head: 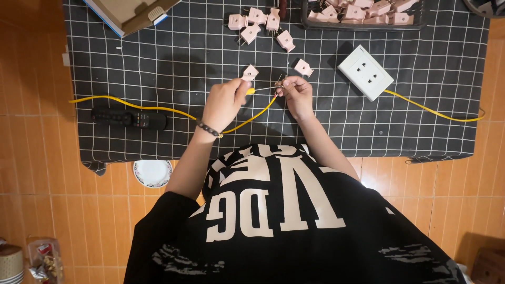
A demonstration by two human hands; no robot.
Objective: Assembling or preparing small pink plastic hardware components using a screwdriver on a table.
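My left hand point(225, 102) pinches the end of a yellow cable point(137, 107) over a black cloth with a white grid point(173, 68). My right hand point(296, 93) holds the cable's stripped wire ends, level with the left hand and a little to its right. A pink plug half point(250, 72) lies just above my left hand. Another pink plug piece point(303, 67) lies just above my right hand. The yellow cable runs left across the cloth and loops below my hands.
Several pink plugs point(260, 23) lie at the top of the cloth, and more fill a black tray point(363, 13). A white wall socket point(365, 72) with a yellow lead sits at right. A black remote point(129, 118), a cardboard box point(129, 13) and a white dish point(152, 172) are at left.
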